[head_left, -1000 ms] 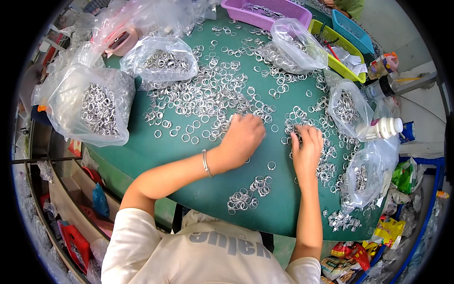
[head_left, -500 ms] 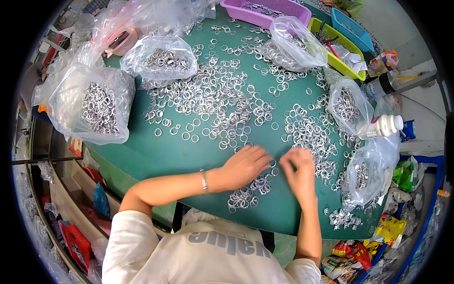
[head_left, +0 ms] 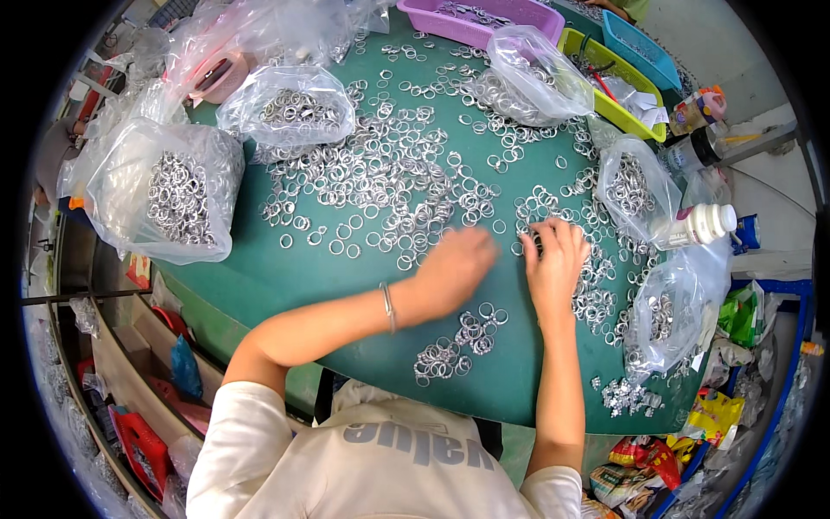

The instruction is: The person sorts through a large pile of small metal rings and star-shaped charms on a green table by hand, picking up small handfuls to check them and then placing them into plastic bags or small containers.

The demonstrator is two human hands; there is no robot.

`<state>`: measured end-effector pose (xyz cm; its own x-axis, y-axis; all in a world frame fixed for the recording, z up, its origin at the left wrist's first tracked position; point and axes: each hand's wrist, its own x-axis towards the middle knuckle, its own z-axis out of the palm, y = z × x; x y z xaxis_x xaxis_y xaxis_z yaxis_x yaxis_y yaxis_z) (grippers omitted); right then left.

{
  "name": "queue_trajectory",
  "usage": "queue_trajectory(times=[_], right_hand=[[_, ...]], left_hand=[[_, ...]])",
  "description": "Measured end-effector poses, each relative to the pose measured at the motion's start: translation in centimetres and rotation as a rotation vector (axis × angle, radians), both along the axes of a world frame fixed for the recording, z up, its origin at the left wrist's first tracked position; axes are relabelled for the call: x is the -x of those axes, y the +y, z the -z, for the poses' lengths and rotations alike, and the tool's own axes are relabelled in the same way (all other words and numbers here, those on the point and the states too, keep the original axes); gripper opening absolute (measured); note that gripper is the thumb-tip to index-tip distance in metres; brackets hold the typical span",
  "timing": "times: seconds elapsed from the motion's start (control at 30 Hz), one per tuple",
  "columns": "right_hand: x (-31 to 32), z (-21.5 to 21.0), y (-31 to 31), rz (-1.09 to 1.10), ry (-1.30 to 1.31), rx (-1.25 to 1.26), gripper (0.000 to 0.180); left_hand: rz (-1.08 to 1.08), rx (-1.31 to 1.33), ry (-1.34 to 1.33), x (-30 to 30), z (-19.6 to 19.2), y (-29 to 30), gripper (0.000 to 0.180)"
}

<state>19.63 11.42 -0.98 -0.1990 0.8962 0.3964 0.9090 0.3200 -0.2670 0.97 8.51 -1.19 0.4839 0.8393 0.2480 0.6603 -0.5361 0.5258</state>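
My left hand (head_left: 456, 270) is above the green table (head_left: 285, 290), beside the large central spread of silver rings (head_left: 385, 169). Motion smears its fingers, so I cannot make out whether it holds anything. Fingertips down, my right hand (head_left: 556, 264) touches the edge of the right-hand heap of silver rings (head_left: 596, 298). Its thumb stands apart from the other fingers, and no ring shows clearly in its grasp. Between my forearms, nearer to me, lies a small cluster of rings (head_left: 443, 362). A few more rings (head_left: 481, 329) adjoin it.
Plastic bags of rings stand at the left (head_left: 177, 199), far left (head_left: 298, 117), far side (head_left: 527, 86) and right (head_left: 661, 320). Purple (head_left: 484, 33), lime (head_left: 635, 125) and blue (head_left: 640, 52) baskets line the far edge. A white bottle (head_left: 705, 223) and small silver pieces (head_left: 628, 398) are at the right.
My left hand has lifted away from the near cluster toward the central spread. My right hand has moved slightly forward and right, onto the right-hand heap.
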Motion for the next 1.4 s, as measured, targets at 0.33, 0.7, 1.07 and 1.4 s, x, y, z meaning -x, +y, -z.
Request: queue_trajectory(times=[0.33,0.7,1.07,1.4], right_hand=[[-1.1,-0.6,-1.9,-0.020,0.059,-0.041,0.010],[0.3,-1.4,-1.1,-0.004,-0.003,-0.023,0.010],[0.1,-3.6,-2.8,-0.297,0.195,0.307,0.009],[3.9,0.4,5.6,-0.165,0.038,0.028,0.015]], left_hand=[[-0.258,-0.170,0.271,1.8,1.5,3.5,0.033],[-0.203,-0.227,0.149,0.2,1.9,5.7,0.017],[-0.328,-0.284,0.081,2.1,1.2,6.2,0.029],[-0.302,-0.163,0.028,1.4,2.0,8.9,0.016]])
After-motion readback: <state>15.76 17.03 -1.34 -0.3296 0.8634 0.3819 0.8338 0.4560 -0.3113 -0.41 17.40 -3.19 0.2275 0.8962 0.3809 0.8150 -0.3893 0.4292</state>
